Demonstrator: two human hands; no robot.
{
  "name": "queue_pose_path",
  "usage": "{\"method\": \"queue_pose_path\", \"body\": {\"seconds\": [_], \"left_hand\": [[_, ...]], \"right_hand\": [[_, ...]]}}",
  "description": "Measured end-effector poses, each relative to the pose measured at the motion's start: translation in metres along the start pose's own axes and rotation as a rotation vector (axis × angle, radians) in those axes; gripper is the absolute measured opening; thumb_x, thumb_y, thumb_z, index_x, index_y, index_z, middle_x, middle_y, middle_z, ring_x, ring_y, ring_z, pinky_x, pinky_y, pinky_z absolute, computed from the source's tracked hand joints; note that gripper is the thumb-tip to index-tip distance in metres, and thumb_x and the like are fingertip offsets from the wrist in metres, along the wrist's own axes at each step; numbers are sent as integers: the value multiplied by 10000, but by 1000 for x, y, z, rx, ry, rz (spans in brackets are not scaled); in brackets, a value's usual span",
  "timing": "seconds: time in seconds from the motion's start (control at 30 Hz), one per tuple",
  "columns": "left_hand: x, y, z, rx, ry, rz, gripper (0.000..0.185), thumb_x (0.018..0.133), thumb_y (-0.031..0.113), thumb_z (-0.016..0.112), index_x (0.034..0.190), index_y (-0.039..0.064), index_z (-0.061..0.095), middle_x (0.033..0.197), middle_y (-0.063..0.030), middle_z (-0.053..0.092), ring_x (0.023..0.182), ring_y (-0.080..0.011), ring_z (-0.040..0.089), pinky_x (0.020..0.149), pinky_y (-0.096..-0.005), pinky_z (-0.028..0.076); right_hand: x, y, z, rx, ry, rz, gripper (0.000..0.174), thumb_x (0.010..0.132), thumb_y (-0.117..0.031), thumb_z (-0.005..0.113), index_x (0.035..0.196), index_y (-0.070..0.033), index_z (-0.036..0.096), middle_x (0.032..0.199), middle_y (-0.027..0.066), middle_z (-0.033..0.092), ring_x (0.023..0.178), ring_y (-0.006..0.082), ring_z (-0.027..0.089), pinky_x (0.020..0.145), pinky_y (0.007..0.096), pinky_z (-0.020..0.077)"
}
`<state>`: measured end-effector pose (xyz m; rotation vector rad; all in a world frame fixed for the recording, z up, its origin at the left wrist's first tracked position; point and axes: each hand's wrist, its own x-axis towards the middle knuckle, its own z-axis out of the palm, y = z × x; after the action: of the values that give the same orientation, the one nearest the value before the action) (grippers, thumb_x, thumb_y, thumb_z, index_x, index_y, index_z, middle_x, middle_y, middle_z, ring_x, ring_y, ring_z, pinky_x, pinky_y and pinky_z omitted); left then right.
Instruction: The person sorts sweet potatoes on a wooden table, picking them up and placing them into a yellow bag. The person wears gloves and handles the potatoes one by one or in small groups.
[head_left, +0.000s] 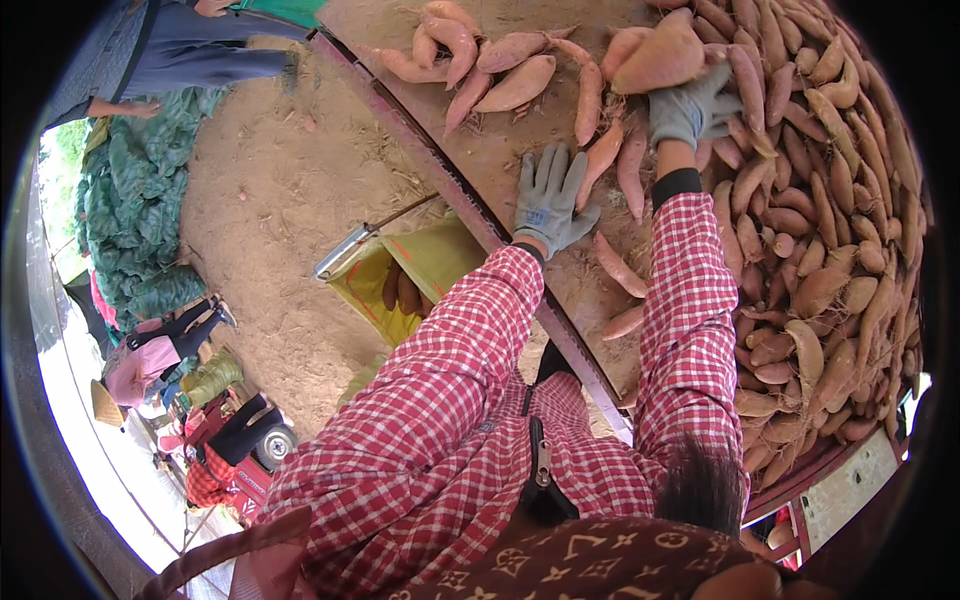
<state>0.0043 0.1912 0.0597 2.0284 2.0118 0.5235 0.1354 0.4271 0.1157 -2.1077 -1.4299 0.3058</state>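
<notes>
My left hand (555, 199), in a grey work glove, lies palm down on the dusty truck bed (540, 127) with its fingers spread. Its thumb side is close to a slim sweet potato (602, 159), and nothing shows in its grasp. My right hand (691, 109), gloved alike, reaches to the edge of the sweet potato heap (817, 225). A large sweet potato (664, 56) meets its fingers and thumb side; part of the contact is hidden, so a grip cannot be made out. Single sweet potatoes (619, 264) lie on the bed between my forearms.
A metal side rail (457, 184) edges the bed. Below it hangs an open yellow woven sack (427, 259) with sweet potatoes inside, near a metal bar (345, 251). Filled green mesh bags (135, 187), a standing person (202, 52) and other people (150, 367) are on the ground beyond.
</notes>
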Motion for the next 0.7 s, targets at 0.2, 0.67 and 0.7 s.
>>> {"method": "queue_pose_path", "body": {"seconds": [0.2, 0.67, 0.7], "left_hand": [[-1, 5, -5, -6, -14, 3, 1017, 775, 466, 801, 1611, 100, 352, 1574, -240, 439, 1504, -412, 385, 1231, -664, 237], [-6, 12, -11, -27, 12, 5, 917, 792, 454, 769, 1568, 98, 434, 1542, -238, 485, 1474, -419, 421, 1228, -670, 251], [-8, 12, -11, -35, 15, -2, 914, 795, 450, 769, 1568, 95, 434, 1546, -239, 482, 1476, -420, 419, 1229, -670, 248]], "right_hand": [[56, -38, -39, 284, 98, -630, 618, 910, -308, 788, 1473, -149, 589, 1374, 235, 600, 1185, 398, 638, 978, 462, 553], [-66, -62, -19, 269, -621, -804, 377, 931, -152, 740, 1296, -78, 683, 1244, 64, 701, 1142, 232, 658, 1053, 365, 492], [-63, -48, -31, 581, -760, -561, 380, 971, -144, 733, 1330, -40, 667, 1265, 59, 695, 1147, 203, 654, 1038, 332, 501]]}}
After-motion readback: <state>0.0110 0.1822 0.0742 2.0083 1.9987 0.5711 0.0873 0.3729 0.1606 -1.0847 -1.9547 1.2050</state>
